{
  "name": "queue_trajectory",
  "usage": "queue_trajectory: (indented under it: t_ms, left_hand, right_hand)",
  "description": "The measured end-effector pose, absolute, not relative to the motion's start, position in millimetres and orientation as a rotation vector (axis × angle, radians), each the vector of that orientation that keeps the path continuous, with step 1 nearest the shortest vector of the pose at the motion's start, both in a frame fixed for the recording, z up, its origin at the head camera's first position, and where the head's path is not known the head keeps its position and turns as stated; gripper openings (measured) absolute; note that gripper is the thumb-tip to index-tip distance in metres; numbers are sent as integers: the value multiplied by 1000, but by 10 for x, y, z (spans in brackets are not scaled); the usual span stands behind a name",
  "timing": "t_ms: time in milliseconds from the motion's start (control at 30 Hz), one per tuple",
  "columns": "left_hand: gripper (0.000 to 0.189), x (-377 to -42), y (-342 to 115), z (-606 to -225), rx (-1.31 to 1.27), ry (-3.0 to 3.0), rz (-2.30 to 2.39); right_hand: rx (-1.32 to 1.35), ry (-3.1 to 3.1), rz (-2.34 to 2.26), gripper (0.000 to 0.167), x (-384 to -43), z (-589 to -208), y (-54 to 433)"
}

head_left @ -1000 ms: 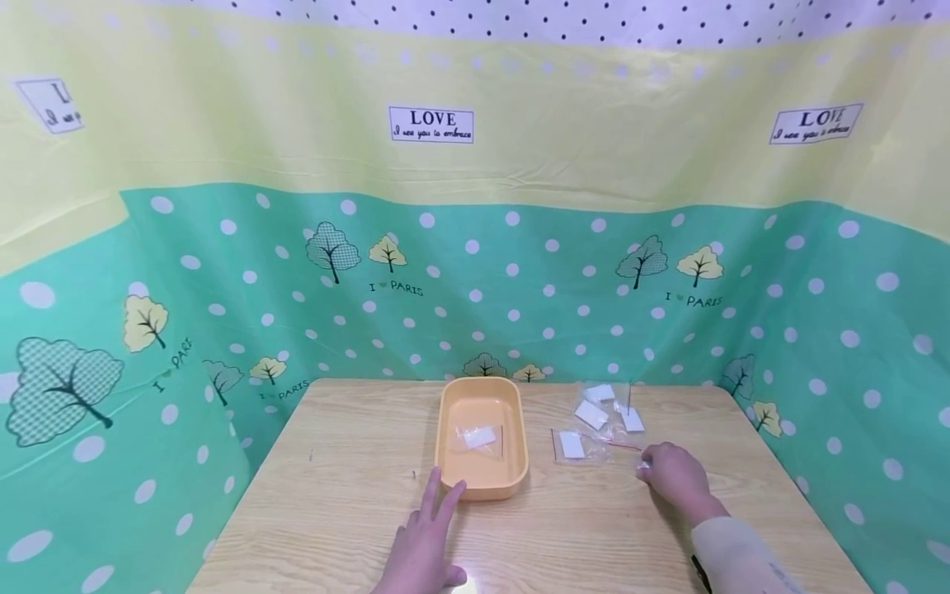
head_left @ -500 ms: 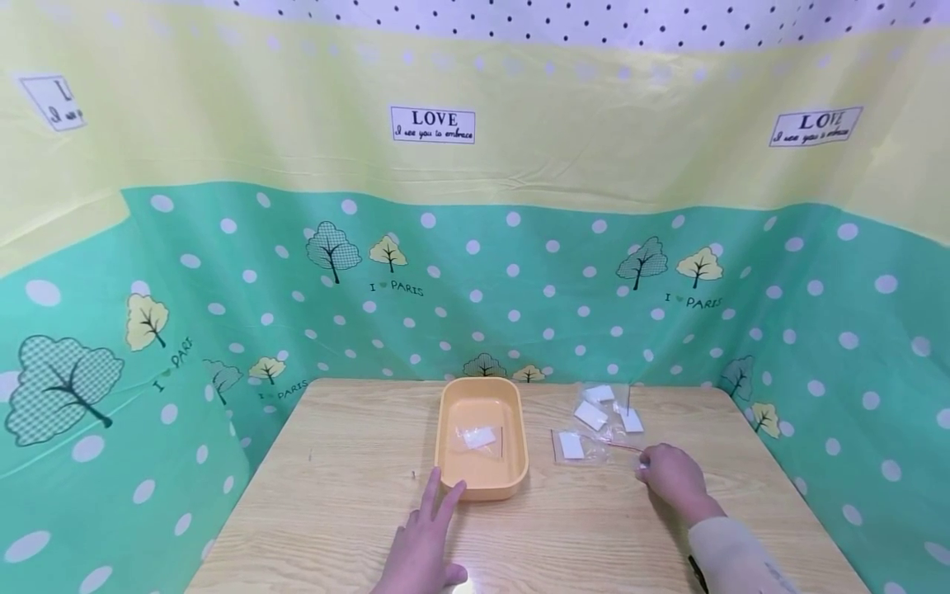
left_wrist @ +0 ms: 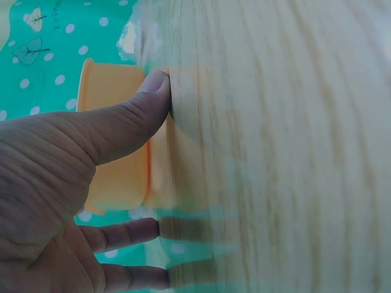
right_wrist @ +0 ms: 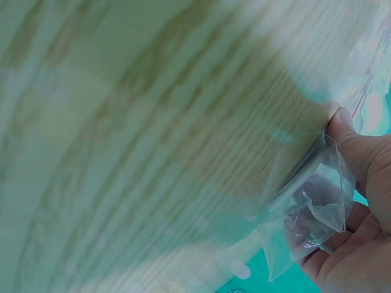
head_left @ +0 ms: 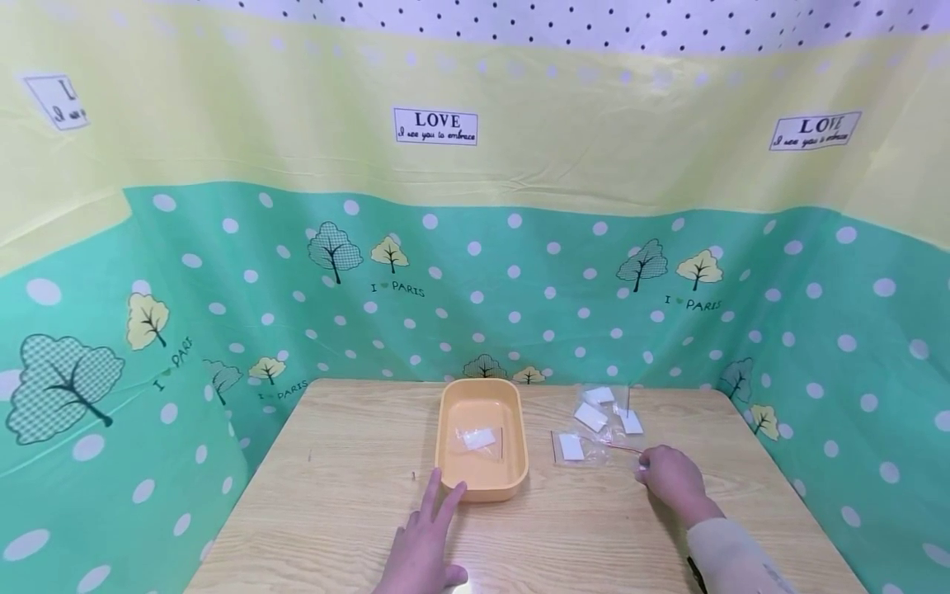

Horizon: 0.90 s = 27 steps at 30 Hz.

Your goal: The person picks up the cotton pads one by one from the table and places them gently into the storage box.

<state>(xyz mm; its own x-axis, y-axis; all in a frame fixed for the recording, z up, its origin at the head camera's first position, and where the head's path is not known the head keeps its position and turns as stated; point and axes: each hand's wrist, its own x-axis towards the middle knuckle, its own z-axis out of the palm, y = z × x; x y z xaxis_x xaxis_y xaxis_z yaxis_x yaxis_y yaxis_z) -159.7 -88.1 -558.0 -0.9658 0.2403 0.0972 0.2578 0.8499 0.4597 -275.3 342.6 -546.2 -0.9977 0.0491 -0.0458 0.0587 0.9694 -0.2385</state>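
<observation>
My right hand [head_left: 674, 480] rests low at the right of the table, thumb and fingers pinching a clear plastic zip bag [right_wrist: 321, 204]. In the head view most of this bag is hidden beneath the hand; its red strip shows beside the fingertips. My left hand [head_left: 419, 544] lies with spread, straight fingers at the near left corner of the orange tray [head_left: 493, 495], fingertips right at the rim. Inside the tray is another zip bag [head_left: 479, 439] with a white card in it.
Several more zip bags with white cards [head_left: 591, 417] overlap at the back right of the tray. One bag [head_left: 571, 447] lies closer, right beside the tray. A green and yellow printed curtain [head_left: 512, 289] encloses the wooden table [head_left: 334, 495] at the back and sides.
</observation>
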Motion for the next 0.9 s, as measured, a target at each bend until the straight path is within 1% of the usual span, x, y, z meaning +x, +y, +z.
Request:
queue_trajectory:
  t_ms: [500,600,767,900]
  left_hand:
    - [127,-1575,-881,-5599,-399,-2975,-745]
    - [127,-1572,-879,-5607,-395,-2979,-759]
    - [126,-1569,-872,-5607,-397,-2982,-765]
    - [126,-1568,-871,-5590,-395,-2981,-756]
  right_hand:
    - [76,3077,-388,18,-2735,-5471,3417]
    - [70,3039,-451,23,-2733,-5449,3448]
    - [32,3007,-603,40,-2680,-5336,3554]
    - [50,3092,-497,42,-2629,-5261,3671]
